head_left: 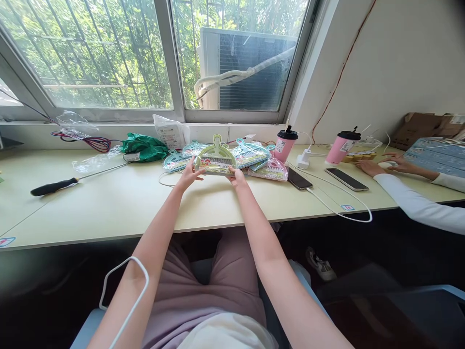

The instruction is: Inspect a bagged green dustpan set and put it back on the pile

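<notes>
Between my two hands is a small green dustpan-and-brush set (217, 157), held upright above the table with its looped handle at the top. My left hand (189, 175) grips its lower left edge, and my right hand (237, 177) has the lower right edge. A printed label covers the front below the bristles. Behind and beside it lie more such sets: blue ones on the left (175, 161), another blue one (250, 152) on the right, and a pink one (271, 169) near my right hand.
A pink cup (285, 144), phone (298, 178) and white cable stand right; a screwdriver (54, 187) and green bag (144, 147) lie left. Further right, a co-worker's hands (385, 165) rest near a second cup (343, 146), a second phone (347, 179) and a blue box (438, 157).
</notes>
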A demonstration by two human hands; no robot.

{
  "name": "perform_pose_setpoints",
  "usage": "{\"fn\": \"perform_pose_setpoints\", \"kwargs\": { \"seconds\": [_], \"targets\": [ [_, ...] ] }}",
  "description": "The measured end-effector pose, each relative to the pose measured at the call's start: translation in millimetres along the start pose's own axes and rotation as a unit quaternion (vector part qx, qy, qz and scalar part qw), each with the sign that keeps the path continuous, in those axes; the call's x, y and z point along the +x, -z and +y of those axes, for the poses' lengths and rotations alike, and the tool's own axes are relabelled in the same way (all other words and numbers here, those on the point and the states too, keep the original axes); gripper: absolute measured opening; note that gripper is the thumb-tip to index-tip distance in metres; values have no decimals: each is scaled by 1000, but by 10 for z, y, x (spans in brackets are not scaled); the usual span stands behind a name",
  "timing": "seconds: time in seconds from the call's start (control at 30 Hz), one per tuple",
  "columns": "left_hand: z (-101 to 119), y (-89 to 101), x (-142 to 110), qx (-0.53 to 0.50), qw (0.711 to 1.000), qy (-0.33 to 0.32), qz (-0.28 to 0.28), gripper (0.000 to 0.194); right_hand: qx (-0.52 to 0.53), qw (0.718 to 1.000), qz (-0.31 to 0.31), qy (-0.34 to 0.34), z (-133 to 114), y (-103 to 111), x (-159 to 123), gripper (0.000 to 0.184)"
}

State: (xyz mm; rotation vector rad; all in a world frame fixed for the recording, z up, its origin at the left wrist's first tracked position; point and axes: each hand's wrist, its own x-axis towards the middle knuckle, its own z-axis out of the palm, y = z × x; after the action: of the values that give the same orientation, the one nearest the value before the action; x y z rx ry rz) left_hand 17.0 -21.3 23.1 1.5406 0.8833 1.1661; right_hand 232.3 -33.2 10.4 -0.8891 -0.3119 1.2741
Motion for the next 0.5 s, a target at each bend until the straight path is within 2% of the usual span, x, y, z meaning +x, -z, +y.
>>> {"fn": "perform_pose_setpoints", "kwargs": {
  "seconds": [0.1, 0.3, 0.4, 0.5],
  "targets": [
    [-15, 49, 46, -2, 999, -4, 37, 58, -17, 999, -21, -21, 10, 5, -13, 19],
    [-63, 12, 126, 4, 989, 52, 138, 26, -53, 995, -78, -40, 35, 2, -23, 9],
    [-87, -68, 155, 18, 982, 69, 174, 22, -48, 994, -93, -38, 48, 1, -30, 11],
    [-105, -104, 158, 31, 981, 75, 177, 28, -67, 995, -61, -35, 51, -3, -41, 16]
  ]
}}
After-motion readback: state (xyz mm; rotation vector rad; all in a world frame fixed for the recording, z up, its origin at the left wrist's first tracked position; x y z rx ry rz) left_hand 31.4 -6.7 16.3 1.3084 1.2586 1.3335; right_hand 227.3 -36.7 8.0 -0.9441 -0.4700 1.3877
